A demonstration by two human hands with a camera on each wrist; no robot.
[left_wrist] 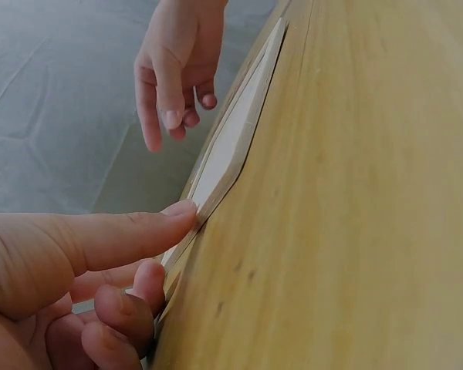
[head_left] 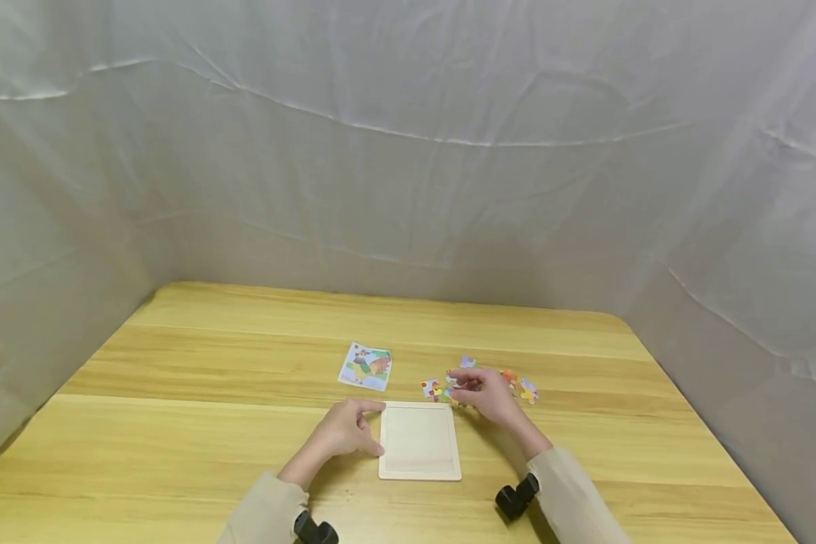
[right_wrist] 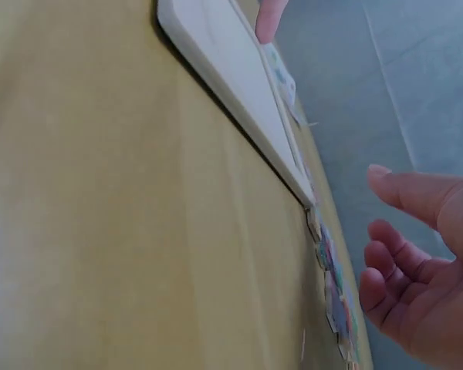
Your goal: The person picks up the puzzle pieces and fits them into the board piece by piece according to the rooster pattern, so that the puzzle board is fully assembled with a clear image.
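A square wooden puzzle tray (head_left: 419,442) with a raised rim lies flat on the table. My left hand (head_left: 343,429) is at its left side, with the thumb on the rim and the index finger by the far left corner. In the left wrist view the thumb (left_wrist: 139,231) touches the rim's edge, and the other fingers bend beneath it. Over the jigsaw pieces (head_left: 431,388) beyond the tray hovers my right hand (head_left: 491,394), thumb and fingers apart. The right wrist view shows nothing between them; the hand hides some pieces.
A picture card (head_left: 366,366) with a colourful animal scene lies beyond the tray, to the left. More pieces (head_left: 529,391) lie right of my right hand. The wooden table (head_left: 197,408) is bordered by grey cloth (head_left: 408,189) at the back and sides.
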